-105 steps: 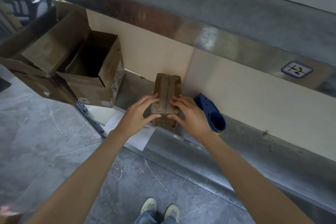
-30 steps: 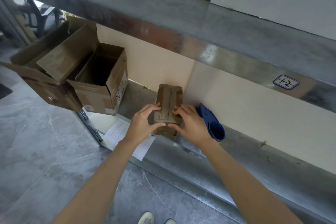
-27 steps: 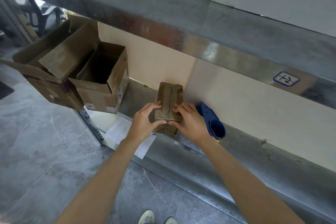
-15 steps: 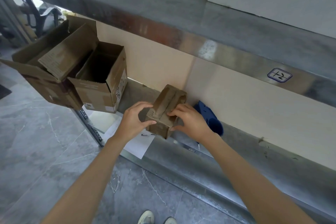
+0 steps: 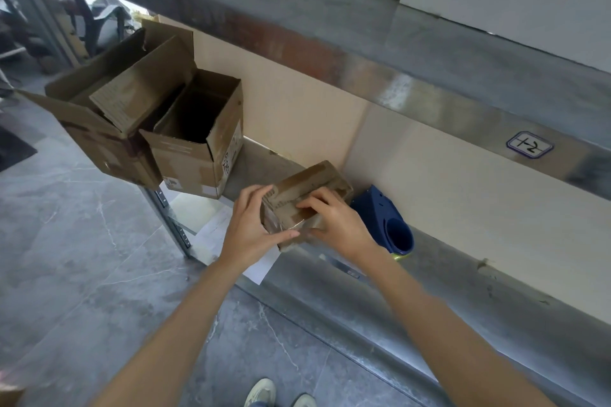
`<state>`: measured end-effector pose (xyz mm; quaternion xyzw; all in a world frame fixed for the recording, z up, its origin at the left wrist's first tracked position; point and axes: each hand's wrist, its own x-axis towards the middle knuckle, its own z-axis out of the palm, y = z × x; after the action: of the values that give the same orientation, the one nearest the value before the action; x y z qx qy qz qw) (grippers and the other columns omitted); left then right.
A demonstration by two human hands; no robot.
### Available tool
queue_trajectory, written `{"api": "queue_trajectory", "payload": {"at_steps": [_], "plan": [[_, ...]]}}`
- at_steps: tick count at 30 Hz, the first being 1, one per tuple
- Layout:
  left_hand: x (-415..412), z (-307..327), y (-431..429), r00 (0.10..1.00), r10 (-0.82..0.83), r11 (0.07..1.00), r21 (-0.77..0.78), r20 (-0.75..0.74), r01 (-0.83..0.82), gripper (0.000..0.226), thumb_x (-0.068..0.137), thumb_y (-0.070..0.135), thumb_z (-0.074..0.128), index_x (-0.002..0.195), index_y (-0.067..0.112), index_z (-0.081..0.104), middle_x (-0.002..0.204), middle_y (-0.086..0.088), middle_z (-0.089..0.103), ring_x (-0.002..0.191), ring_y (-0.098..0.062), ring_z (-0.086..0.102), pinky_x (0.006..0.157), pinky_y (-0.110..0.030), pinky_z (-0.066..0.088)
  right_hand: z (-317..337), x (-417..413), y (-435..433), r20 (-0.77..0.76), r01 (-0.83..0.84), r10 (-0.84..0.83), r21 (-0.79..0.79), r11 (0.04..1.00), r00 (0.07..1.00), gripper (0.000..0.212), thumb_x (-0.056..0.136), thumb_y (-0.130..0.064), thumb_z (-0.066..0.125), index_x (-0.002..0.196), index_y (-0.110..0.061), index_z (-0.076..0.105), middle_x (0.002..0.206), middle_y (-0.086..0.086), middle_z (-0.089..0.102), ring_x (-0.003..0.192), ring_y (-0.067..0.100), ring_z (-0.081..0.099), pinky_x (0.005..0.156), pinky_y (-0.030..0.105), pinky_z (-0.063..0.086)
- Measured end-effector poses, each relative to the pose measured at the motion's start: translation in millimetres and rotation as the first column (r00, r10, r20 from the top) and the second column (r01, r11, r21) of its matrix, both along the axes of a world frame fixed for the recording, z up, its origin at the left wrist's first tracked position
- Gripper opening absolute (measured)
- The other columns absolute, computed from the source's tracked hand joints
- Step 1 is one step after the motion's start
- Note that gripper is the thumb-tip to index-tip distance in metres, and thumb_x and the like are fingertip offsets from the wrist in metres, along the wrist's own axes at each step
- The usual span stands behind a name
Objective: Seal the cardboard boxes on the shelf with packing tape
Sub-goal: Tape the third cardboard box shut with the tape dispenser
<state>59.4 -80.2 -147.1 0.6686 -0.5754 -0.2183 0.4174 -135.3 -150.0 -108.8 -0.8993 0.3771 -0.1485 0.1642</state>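
Observation:
A small closed cardboard box (image 5: 312, 187) lies turned at an angle on the metal shelf (image 5: 413, 277), its near end at the front edge. My left hand (image 5: 253, 228) grips its left side and near corner. My right hand (image 5: 337, 223) presses on its top and right side. Just right of the box, a blue tape dispenser (image 5: 388, 225) rests on the shelf. At the shelf's left end stand two open cardboard boxes: a medium one (image 5: 198, 149) and a larger one (image 5: 109, 116) with raised flaps, overhanging the edge.
A white paper sheet (image 5: 224, 241) lies on the shelf's front edge under my left hand. An upper shelf (image 5: 363, 53) runs overhead with a label (image 5: 530, 145). A beige back panel (image 5: 463, 205) closes the rear. Grey tiled floor (image 5: 82, 258) and my shoes (image 5: 261, 393) are below.
Both hands have rotated the small box from pointing straight back into a diagonal position and drawn it slightly toward the shelf front. The dispenser and open boxes have stayed put.

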Motion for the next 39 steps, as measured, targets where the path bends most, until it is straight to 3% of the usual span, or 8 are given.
{"api": "queue_trajectory", "payload": {"at_steps": [4, 8, 12, 18, 25, 31, 35, 39], "plan": [[5.2, 3.4, -0.3, 1.000, 0.004, 1.000, -0.021, 0.014, -0.004, 0.090, 0.056, 0.047, 0.092, 0.133, 0.028, 0.049, 0.132, 0.015, 0.041, 0.122, -0.003, 0.043, 0.097, -0.021, 0.038, -0.5, -25.1, -17.9, 0.061, 0.104, -0.105, 0.007, 0.995, 0.993, 0.061, 0.080, -0.009, 0.074, 0.135, -0.027, 0.054, 0.138, -0.005, 0.048, 0.122, 0.016, 0.046, 0.091, 0.037, 0.051], [20.6, 11.8, -3.3, 0.997, -0.069, 0.996, 0.051, -0.029, 0.070, 0.085, 0.060, 0.038, 0.093, 0.132, 0.033, 0.047, 0.134, 0.017, 0.047, 0.121, -0.001, 0.045, 0.099, -0.024, 0.038, -4.2, -44.8, -34.6, 0.026, 0.168, -0.175, 0.172, 0.971, 0.984, 0.072, 0.087, -0.017, 0.072, 0.148, -0.035, 0.037, 0.158, -0.007, 0.028, 0.139, 0.013, 0.031, 0.105, 0.030, 0.037], [36.2, 17.6, -11.6, 0.987, -0.150, 0.976, 0.153, -0.055, 0.157, 0.079, 0.070, 0.027, 0.088, 0.134, 0.035, 0.043, 0.152, 0.021, 0.036, 0.137, -0.009, 0.036, 0.113, -0.034, 0.032, -12.7, -49.4, -34.9, 0.126, 0.140, -0.180, 0.275, 0.951, 0.976, 0.067, 0.087, -0.015, 0.073, 0.146, -0.027, 0.043, 0.155, -0.004, 0.033, 0.138, 0.012, 0.035, 0.112, 0.026, 0.032], [32.9, 20.3, -21.0, 0.978, -0.161, 0.974, 0.137, -0.129, 0.178, 0.080, 0.075, 0.005, 0.082, 0.140, 0.029, 0.043, 0.152, 0.015, 0.035, 0.132, -0.004, 0.039, 0.113, -0.035, 0.039, -19.7, -51.7, -25.9, 0.237, 0.172, -0.255, 0.320, 0.931, 0.937, 0.064, 0.080, -0.023, 0.079, 0.139, -0.022, 0.053, 0.139, -0.010, 0.040, 0.130, 0.013, 0.042, 0.112, 0.035, 0.038], [26.6, 19.7, -28.2, 0.980, -0.162, 0.978, 0.115, -0.119, 0.175, 0.085, 0.073, 0.027, 0.086, 0.144, 0.028, 0.041, 0.149, 0.017, 0.035, 0.138, -0.006, 0.035, 0.116, -0.040, 0.034, -16.2, -58.9, -22.3, 0.243, 0.158, -0.253, 0.350, 0.923, 0.936, 0.067, 0.078, -0.030, 0.078, 0.140, -0.025, 0.052, 0.141, -0.010, 0.039, 0.133, 0.009, 0.037, 0.115, 0.036, 0.034], [18.1, 20.6, -37.1, 0.987, -0.134, 0.983, 0.116, -0.092, 0.144, 0.099, 0.063, 0.062, 0.079, 0.147, 0.031, 0.036, 0.147, 0.023, 0.030, 0.132, 0.006, 0.029, 0.109, -0.024, 0.028, -9.8, -52.5, -25.1, 0.170, 0.201, -0.261, 0.304, 0.931, 0.950, 0.073, 0.081, -0.074, 0.053, 0.144, -0.038, 0.043, 0.147, -0.016, 0.032, 0.137, 0.001, 0.028, 0.111, 0.027, 0.029], [-4.7, 15.8, -49.1, 0.995, -0.018, 0.999, 0.029, -0.098, 0.021, 0.072, 0.085, 0.052, 0.068, 0.144, 0.022, 0.040, 0.147, 0.010, 0.040, 0.133, -0.004, 0.037, 0.110, -0.029, 0.033, -9.1, -22.4, -31.2, 0.190, 0.288, -0.340, 0.254, 0.923, 0.921, 0.058, 0.093, -0.066, 0.040, 0.143, -0.036, 0.040, 0.154, -0.009, 0.028, 0.142, 0.010, 0.022, 0.109, 0.031, 0.029], [-18.7, 11.6, -57.0, 0.999, 0.037, 0.996, -0.078, 0.034, -0.034, 0.048, 0.092, 0.033, 0.064, 0.132, 0.008, 0.053, 0.135, -0.005, 0.052, 0.129, -0.021, 0.048, 0.108, -0.036, 0.041, -18.4, -1.2, -35.8, 0.107, 0.314, -0.336, 0.176, 0.933, 0.936, 0.053, 0.099, -0.054, 0.040, 0.146, -0.029, 0.040, 0.153, -0.006, 0.030, 0.145, 0.015, 0.017, 0.110, 0.033, 0.028]]}}
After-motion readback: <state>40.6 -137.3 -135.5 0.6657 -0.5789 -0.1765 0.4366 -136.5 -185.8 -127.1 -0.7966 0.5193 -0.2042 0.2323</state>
